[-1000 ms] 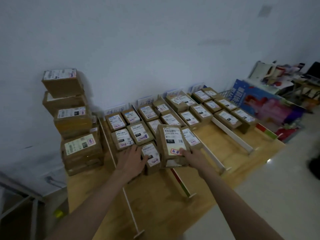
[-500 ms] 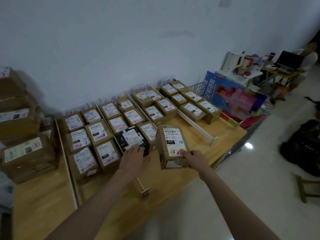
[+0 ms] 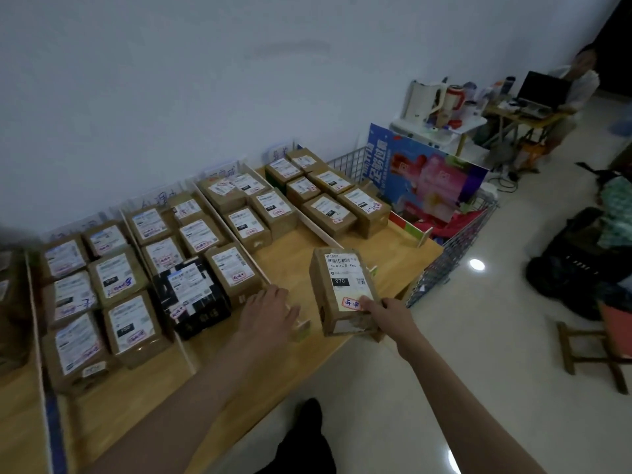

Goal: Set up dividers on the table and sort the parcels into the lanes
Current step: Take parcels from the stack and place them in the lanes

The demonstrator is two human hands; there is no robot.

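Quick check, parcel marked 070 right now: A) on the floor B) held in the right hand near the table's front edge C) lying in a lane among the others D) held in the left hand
B: the right hand grips the 070 parcel at its near end, while the left hand rests flat by a divider.

Parcel [image 3: 343, 291] in my right hand [image 3: 388, 314]: matt brown cardboard, white paper label. Table [image 3: 301, 260]: smooth pale wood. Dividers [image 3: 316, 232]: white strips, material unclear. Black parcel [image 3: 191, 297], near left: glossy. Far-right basket [image 3: 455, 241]: wire mesh. Floor [image 3: 478, 354]: glossy tile.
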